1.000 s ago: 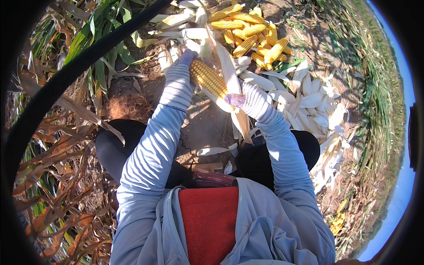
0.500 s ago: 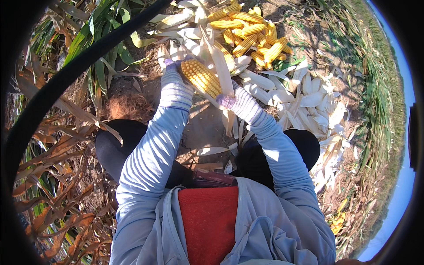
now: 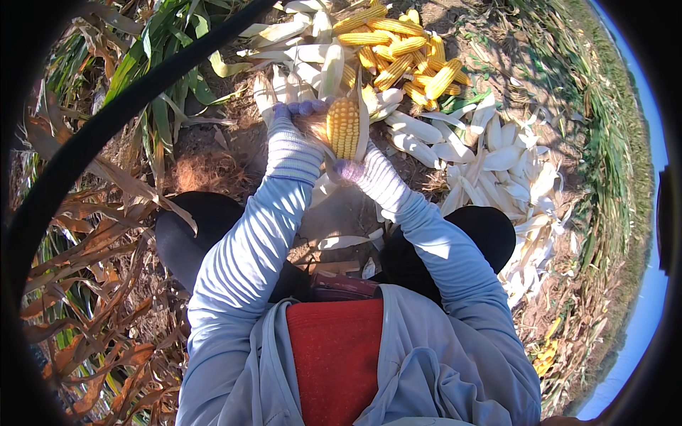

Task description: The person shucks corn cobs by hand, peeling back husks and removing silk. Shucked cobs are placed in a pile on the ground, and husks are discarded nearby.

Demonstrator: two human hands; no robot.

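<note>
A yellow ear of corn [image 3: 344, 129] stands nearly upright between my hands, its kernels bare toward me and pale husk [image 3: 363, 124] along its right side. My right hand [image 3: 366, 172], in a striped white-and-purple glove, grips the ear's lower end, the thumb across its base. My left hand [image 3: 293, 138], gloved alike, is closed beside the ear's left side. Brownish corn silk [image 3: 312, 126] shows between its curled fingers and the ear. Just beyond my left hand lie several ears in pale husks [image 3: 284, 86].
Bare yellow ears [image 3: 398, 50] are heaped on the soil ahead. Stripped white husks [image 3: 504, 167] spread to the right. A tuft of reddish silk [image 3: 206, 174] lies left of my arm. Dry stalks and leaves [image 3: 92, 248] fill the left side, and a dark bar [image 3: 121, 106] crosses the upper left.
The ear has turned from slanting to nearly upright. My left hand has come off its upper end to its left side, and a long husk strip below the ear no longer shows.
</note>
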